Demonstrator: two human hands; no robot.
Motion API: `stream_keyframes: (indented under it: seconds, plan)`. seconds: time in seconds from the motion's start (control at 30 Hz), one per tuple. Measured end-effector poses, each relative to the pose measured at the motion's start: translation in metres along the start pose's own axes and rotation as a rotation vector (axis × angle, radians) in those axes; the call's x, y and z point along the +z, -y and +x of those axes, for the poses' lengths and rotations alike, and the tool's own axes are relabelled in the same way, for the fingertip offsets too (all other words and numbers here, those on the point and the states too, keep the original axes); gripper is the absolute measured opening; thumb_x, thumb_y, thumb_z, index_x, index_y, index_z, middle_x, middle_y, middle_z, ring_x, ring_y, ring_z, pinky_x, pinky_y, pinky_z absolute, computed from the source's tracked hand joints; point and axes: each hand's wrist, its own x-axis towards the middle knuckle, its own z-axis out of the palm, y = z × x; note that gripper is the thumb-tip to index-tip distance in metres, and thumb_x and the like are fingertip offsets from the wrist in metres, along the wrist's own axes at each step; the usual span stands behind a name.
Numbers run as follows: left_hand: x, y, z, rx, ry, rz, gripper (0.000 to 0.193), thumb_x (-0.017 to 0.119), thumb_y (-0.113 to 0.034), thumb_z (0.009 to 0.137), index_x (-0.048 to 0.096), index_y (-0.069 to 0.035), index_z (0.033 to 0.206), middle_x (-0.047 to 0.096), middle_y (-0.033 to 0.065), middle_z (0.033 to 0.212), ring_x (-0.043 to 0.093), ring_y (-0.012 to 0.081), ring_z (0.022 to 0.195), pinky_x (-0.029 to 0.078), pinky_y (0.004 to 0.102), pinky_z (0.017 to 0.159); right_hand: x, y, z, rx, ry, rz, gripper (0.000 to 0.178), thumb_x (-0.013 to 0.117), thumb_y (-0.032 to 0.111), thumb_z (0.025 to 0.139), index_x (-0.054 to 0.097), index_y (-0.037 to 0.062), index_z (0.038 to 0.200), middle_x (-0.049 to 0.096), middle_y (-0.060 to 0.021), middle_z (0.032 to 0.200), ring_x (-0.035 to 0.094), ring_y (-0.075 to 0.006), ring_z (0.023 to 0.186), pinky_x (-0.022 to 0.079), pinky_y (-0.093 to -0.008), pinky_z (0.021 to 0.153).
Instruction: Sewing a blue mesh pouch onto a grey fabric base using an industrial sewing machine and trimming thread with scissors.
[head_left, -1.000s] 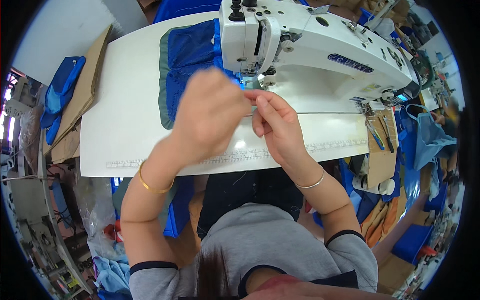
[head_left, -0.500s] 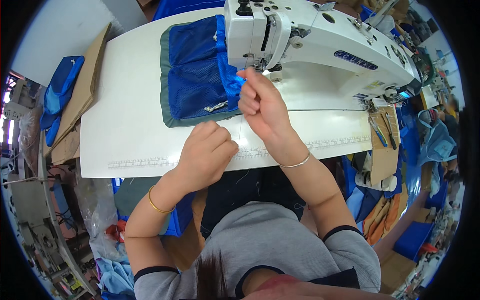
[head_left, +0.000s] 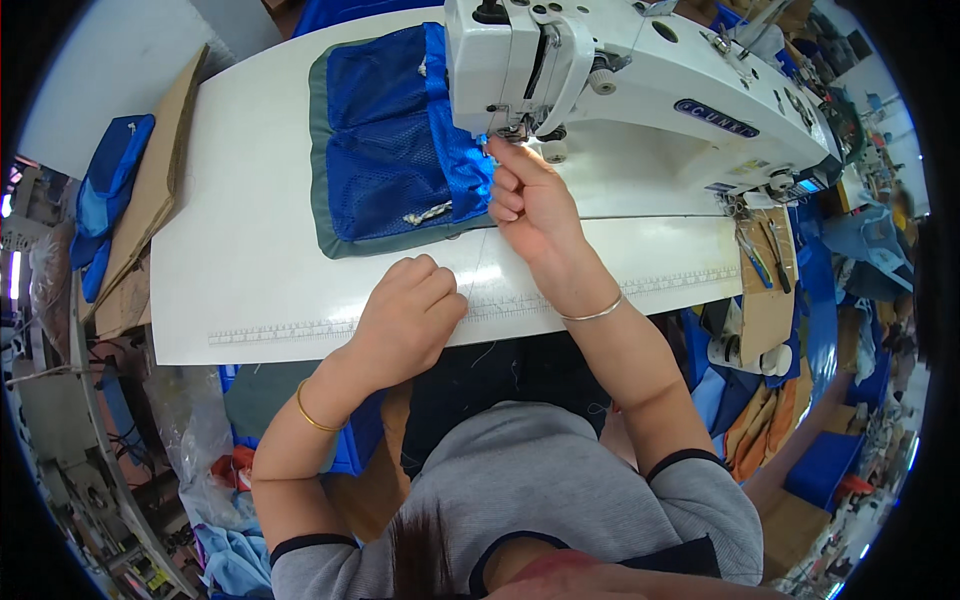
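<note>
A blue mesh pouch (head_left: 385, 165) with a green-grey border lies flat on the white sewing table, its shiny blue edge band (head_left: 462, 165) running up to the head of the white sewing machine (head_left: 510, 70). White cord ends (head_left: 428, 213) show on the band. My right hand (head_left: 532, 195) is raised just below the needle area, thumb and forefinger pinched together beside the band. What sits in that pinch is too small to make out. My left hand (head_left: 408, 312) rests curled at the table's front edge, below the pouch; its fingertips are hidden, so I cannot tell what it holds.
A ruler strip (head_left: 290, 332) runs along the table's front edge. Cardboard (head_left: 150, 190) and a folded blue fabric piece (head_left: 110, 185) stand at the left. Tweezers and a dark-handled tool (head_left: 780, 262) lie on a cardboard piece at the right. Blue bins and fabric surround the table.
My right hand has shifted slightly, its pinched fingertips now near the needle area. My left hand stays curled at the table edge. The whole view has shifted a little.
</note>
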Motion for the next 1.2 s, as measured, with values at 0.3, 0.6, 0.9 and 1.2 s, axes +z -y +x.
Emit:
stream_keyframes:
  seconds: [0.3,0.6,0.9,1.2]
  plan:
    - [0.001,0.000,-0.005,-0.019,-0.019,-0.005,0.009,0.067,-0.004,0.072,0.060,-0.005,0.078,0.048,0.0077,0.079,0.049,0.0262,0.076,0.042,0.0371,0.071,0.002,-0.007,0.015,0.203,-0.067,0.099,0.017,0.073,0.021,0.095,0.062,0.0085,0.100,0.040,0.0078,0.063,0.030,-0.0029,0.049,0.023,-0.0206,0.044]
    - [0.010,-0.014,0.020,0.006,-0.124,-0.045,0.020,0.066,-0.002,0.075,0.066,-0.001,0.094,0.060,0.0101,0.092,0.058,0.0270,0.093,0.048,0.0406,0.088,-0.024,0.004,-0.036,0.033,-0.125,-0.146,0.015,0.072,0.016,0.094,0.061,0.0064,0.094,0.044,0.0054,0.063,0.034,-0.0042,0.049,0.026,-0.0216,0.045]
    - [0.036,-0.016,0.072,0.219,-0.079,0.020,0.018,0.072,-0.002,0.075,0.067,-0.003,0.093,0.061,0.0087,0.084,0.062,0.0279,0.082,0.051,0.0455,0.093,-0.113,0.069,-0.121,-0.111,-0.111,-0.966,0.012,0.076,0.011,0.090,0.073,0.0002,0.087,0.057,0.0072,0.066,0.043,0.0004,0.060,0.032,-0.0186,0.052]
    - [0.044,-0.017,0.084,0.147,-0.083,0.025,0.016,0.075,0.003,0.075,0.066,-0.002,0.088,0.061,0.0108,0.083,0.057,0.0286,0.074,0.043,0.0380,0.065,-0.239,0.168,-0.129,-0.877,-0.820,-2.127,0.025,0.067,0.026,0.091,0.074,0.0063,0.104,0.070,-0.0137,0.098,0.067,-0.0315,0.087,0.054,-0.0428,0.077]
